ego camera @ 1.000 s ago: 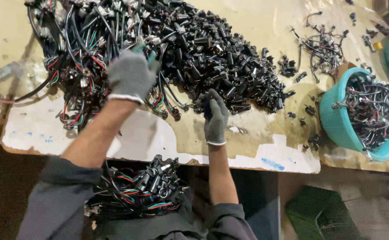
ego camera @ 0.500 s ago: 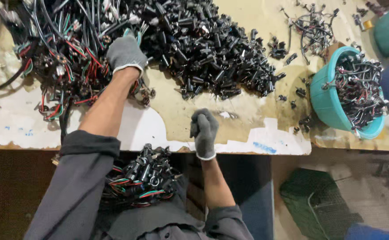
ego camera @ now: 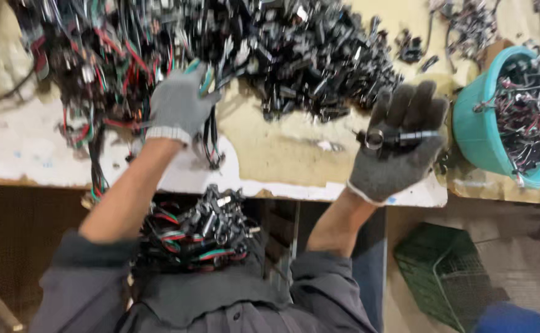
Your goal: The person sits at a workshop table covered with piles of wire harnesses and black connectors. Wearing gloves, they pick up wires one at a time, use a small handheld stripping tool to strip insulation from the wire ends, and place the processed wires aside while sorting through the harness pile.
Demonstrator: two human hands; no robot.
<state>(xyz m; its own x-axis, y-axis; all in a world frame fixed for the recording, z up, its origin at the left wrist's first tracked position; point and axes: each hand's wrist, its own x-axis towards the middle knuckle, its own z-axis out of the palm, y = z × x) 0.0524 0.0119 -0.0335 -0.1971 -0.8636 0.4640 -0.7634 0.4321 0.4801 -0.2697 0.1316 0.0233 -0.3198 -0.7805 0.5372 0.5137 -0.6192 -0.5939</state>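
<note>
A small black cylindrical part (ego camera: pixel 396 137) with a metal ring at one end is held crosswise in the right hand (ego camera: pixel 396 148), which is gloved in grey and raised just beside the teal bucket (ego camera: pixel 476 132), on the side away from the bucket's far rim; the fingers are spread upward while the part is pinned against the palm, so the grip is only partly closed around it. The bucket is seen to be filled with tangled black wires and connectors. The left hand (ego camera: pixel 180 105), also gloved in grey, is placed well apart from the bucket, across the worktop (ego camera: pixel 282 151), where it is closed on a bunch of black wires (ego camera: pixel 211 139) that hang down from the grip toward the worktop's near edge. Between that hand and the bucket a large heap of black connectors and cables (ego camera: pixel 307 55) is spread over the worktop, and farther from the bucket a tangle of red, green and black wires (ego camera: pixel 91 68) is piled. A further bundle of striped wires and plugs (ego camera: pixel 199 231) is held in the person's lap, below the worktop's edge. A dark green crate (ego camera: pixel 449 271) is set on the floor below the bucket. The picture is blurred, so finer details of the part cannot be told.
</note>
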